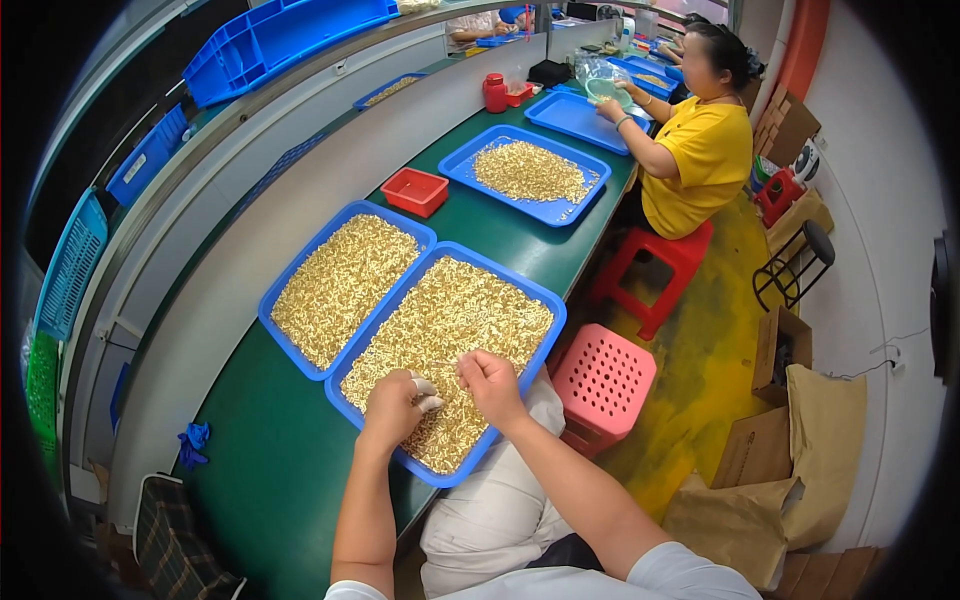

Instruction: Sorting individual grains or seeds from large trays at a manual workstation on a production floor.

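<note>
A blue tray [553, 301] in front of me is spread with small gold-coloured pieces [450, 310], too small for me to name. My left hand [395, 408] is low over its near part, fingers curled, with white coverings on some fingertips. Close by on the right, my right hand [490, 388] has thumb and fingers pinched together above the pieces. Whatever either hand may hold is too small or hidden to make out. Touching this tray on the left is a second blue tray [268, 318] filled with similar pieces.
Farther along the green table [260, 440] are a red box [415, 191] and another blue tray [450, 172] with a heap of pieces. A person in yellow [690, 165] works beyond it. A pink stool [604, 378] stands to my right; a blue glove [194, 444] lies left.
</note>
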Motion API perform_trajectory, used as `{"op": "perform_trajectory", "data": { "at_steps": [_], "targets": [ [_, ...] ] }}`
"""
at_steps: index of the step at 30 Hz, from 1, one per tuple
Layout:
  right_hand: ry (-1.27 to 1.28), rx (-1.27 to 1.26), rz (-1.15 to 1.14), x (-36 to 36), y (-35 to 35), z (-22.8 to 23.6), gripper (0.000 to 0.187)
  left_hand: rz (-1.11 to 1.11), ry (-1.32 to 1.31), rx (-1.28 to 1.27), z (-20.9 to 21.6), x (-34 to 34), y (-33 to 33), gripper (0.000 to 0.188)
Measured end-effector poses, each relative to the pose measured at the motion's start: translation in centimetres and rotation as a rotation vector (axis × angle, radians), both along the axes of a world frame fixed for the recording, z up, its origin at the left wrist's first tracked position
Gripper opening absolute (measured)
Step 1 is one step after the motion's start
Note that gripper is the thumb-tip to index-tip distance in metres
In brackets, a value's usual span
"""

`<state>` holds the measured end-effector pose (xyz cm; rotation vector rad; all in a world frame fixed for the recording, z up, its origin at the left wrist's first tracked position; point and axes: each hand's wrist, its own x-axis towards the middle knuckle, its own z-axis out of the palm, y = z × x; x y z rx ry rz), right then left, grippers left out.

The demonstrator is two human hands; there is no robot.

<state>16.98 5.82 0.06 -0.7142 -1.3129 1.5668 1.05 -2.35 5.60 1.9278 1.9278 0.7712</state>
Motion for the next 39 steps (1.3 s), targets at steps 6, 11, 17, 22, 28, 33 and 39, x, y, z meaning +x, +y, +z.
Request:
{"op": "perform_trajectory", "data": {
  "at_steps": [6,11,17,22,28,33,39],
  "targets": [
    [0.005,-0.045,0.016,0.3,-0.1,0.7,0.026,0.165,-0.522,0.09,-1.7,-0.8,1.0,0.006],
    [0.03,-0.075,0.02,0.2,-0.2,0.9,0.026,0.153,-1.052,0.122,-2.8,-1.5,1.8,0.009],
    [0.024,-0.077,0.032,0.2,-0.1,0.9,0.028,0.081,-1.174,0.068,-2.4,-1.0,2.1,0.017],
    [0.016,-0.048,0.031,0.1,0.0,0.5,0.028,0.101,-1.106,0.047,-1.9,-0.4,1.6,0.011],
    [-0.029,-0.002,0.031,0.1,-0.2,0.5,0.027,0.129,-1.094,0.082,-1.3,-0.2,1.5,0.012],
    [-0.05,-0.017,0.027,0.3,0.0,0.3,0.027,0.141,-1.094,0.065,-1.3,-0.3,1.7,0.014],
    [-0.159,0.056,0.064,0.3,0.1,-0.2,0.025,0.093,-0.983,0.057,-1.5,-1.1,1.4,0.014]
  ]
}}
